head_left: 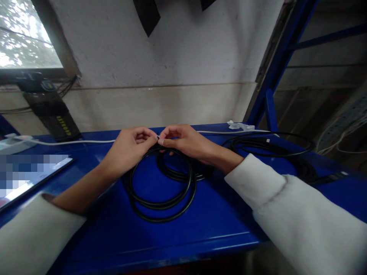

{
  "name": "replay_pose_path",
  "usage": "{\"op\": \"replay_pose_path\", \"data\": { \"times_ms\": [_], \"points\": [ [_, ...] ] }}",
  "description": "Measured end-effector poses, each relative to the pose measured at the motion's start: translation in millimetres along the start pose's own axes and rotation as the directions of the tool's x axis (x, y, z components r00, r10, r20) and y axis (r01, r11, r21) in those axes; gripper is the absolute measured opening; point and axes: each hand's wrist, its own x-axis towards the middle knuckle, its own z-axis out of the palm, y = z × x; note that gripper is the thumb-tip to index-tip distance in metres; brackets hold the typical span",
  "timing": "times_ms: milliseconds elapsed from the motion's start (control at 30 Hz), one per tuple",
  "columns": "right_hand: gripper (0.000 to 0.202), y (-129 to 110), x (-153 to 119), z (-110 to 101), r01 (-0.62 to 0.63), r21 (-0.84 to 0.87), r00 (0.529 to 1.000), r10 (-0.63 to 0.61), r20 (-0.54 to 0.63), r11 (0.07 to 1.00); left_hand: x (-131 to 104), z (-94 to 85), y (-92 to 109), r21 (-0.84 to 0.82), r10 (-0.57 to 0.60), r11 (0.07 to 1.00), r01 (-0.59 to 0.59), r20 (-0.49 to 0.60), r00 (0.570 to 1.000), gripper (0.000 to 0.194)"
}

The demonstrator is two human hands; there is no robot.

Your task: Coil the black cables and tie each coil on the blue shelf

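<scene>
A coil of black cable [160, 220] lies in several loops on the blue table. At its far side, my left hand [133, 147] and my right hand [186, 141] meet with their fingertips almost touching. Both hands are closed in a pinch on a thin dark strip [158, 134], of which only a small bit shows between the fingers. Whether it goes around the cable I cannot tell. Partly under my right hand, more black cable loops [169, 175] rest behind the first coil.
Further black cable coils [301, 168] lie on the right of the blue table [172, 244]. Crumpled clear plastic [241, 126] and a white cord [86, 141] run along the back. At left are a dark bottle [53, 110], a white power strip [18, 142] and a screen device [31, 175].
</scene>
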Motion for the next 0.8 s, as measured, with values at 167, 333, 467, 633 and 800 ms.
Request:
{"op": "replay_pose_path", "data": {
  "times_ms": [167,333,467,633,800],
  "points": [
    [0.010,-0.9,0.7,-0.5,-0.011,-0.031,1.000,0.010,-0.023,0.999,-0.4,-1.0,0.5,-0.003,0.007,1.000,-0.007,-0.003,1.000,0.024],
    [0.020,-1.1,0.5,-1.8,-0.020,-0.094,0.998,0.014,-0.055,0.995,-2.3,-2.5,-0.4,-0.010,0.023,1.000,-0.023,0.020,1.000,0.025],
    [0.020,-3.3,-0.9,-2.3,-0.030,-0.144,0.996,0.019,-0.082,0.989,-1.3,-2.7,-0.3,0.031,0.054,0.998,-0.055,0.032,0.998,0.026],
    [0.017,-5.5,-1.4,-1.6,-0.072,-0.155,0.991,0.053,-0.124,0.985,-2.4,-1.8,2.5,0.027,0.053,0.998,-0.054,0.023,0.998,0.027],
    [0.016,-5.8,-1.0,0.1,-0.092,-0.135,0.988,0.074,-0.132,0.987,-3.9,-2.1,2.4,0.019,0.044,0.999,-0.044,0.020,0.999,0.028]
  ]
}}
